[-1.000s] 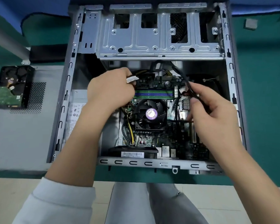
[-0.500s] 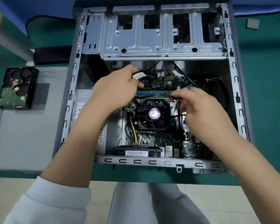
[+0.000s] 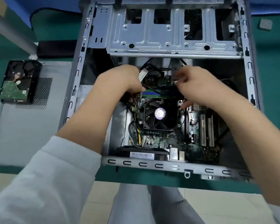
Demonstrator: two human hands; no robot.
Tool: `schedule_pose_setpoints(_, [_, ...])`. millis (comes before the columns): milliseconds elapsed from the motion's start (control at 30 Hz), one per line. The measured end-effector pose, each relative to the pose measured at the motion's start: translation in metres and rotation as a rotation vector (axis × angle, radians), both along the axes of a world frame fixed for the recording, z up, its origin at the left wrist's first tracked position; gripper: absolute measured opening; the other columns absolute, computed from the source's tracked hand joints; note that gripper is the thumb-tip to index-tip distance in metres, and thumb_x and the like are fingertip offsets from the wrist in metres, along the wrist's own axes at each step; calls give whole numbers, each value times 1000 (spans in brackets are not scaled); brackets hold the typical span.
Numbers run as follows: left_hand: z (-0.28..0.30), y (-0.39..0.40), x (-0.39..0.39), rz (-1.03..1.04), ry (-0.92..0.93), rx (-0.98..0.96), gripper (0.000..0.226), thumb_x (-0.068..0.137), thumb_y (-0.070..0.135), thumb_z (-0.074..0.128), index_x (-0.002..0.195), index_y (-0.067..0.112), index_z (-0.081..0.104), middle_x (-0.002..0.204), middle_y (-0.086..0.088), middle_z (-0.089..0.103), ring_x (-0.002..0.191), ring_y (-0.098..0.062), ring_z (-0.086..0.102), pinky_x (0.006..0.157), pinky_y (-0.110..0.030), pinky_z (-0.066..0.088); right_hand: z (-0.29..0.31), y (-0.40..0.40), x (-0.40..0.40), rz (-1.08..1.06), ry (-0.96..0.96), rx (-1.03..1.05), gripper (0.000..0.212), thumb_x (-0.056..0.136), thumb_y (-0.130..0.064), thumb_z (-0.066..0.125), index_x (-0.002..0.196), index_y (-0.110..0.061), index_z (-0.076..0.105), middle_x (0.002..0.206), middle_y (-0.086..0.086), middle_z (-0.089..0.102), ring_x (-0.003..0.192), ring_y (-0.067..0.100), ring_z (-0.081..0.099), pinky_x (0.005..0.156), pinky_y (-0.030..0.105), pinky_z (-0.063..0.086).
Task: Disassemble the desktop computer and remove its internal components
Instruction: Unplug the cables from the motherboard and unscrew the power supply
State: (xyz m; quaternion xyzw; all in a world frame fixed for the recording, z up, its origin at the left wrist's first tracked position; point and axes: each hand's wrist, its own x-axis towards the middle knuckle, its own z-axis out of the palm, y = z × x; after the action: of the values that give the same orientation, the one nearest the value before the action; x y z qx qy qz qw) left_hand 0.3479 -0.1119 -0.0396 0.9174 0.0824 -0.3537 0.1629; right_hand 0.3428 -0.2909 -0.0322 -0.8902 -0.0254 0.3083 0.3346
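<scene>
- The hard drive [image 3: 17, 82] lies with its circuit side up on the grey side panel [image 3: 23, 126], on the green table cover [image 3: 271, 78] (pale floor tiles show below the table edge)
- The computer case [image 3: 165, 166] lies open in the middle of the table
- The left hand [image 3: 121, 83] is curled round black cables [image 3: 149, 90] beside the memory slots
- The right hand [image 3: 199, 87] pinches a small connector [image 3: 176, 82] above the fan [image 3: 160, 113]
- A small grey square piece [image 3: 265, 24] lies far right

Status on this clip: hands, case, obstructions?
Left hand grips cables above the RAM. Right hand pinches a connector, blurred. CPU fan still mounted. Cables cross the motherboard.
</scene>
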Motion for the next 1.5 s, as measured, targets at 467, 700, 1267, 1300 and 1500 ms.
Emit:
schedule_pose_setpoints(467, [-5,5,2,-143,-87,240,27,82,19,63,64,12,44,67,-6,48,58,-21,48,61,-32,40,-69,28,44,133,-422,-305,27,87,-19,60,110,-5,65,107,20,63,98,33,59,75,28,42])
schedule_pose_setpoints(700, [-4,-2,0,-197,-97,248,24,81,15,55,62,11,42,64,-7,47,56,-21,47,59,-33,41,-80,26,41,66,-538,-238,28,85,-31,66,108,-15,68,103,14,66,96,31,58,69,24,35])
schedule_pose_setpoints(1267, [-2,-7,3,-251,-34,246,24,85,15,52,63,10,44,64,-5,50,61,-24,51,67,-34,46,-80,33,44,224,-565,-359,26,89,-17,58,114,-8,56,111,19,59,97,35,57,71,32,41])
schedule_pose_setpoints(1300, [-2,-7,3,-248,-32,242,24,85,15,52,63,10,44,64,-5,50,59,-23,51,66,-33,46,-80,33,42,211,-568,-362,25,89,-16,57,113,-8,56,110,19,59,98,36,57,71,31,40])
schedule_pose_setpoints(1500, [-2,-7,2,-251,-24,246,22,84,15,49,63,10,46,64,-5,52,57,-22,52,66,-32,47,-80,39,40,218,-574,-415,27,85,-8,58,112,-6,58,105,20,62,95,35,59,67,29,38])
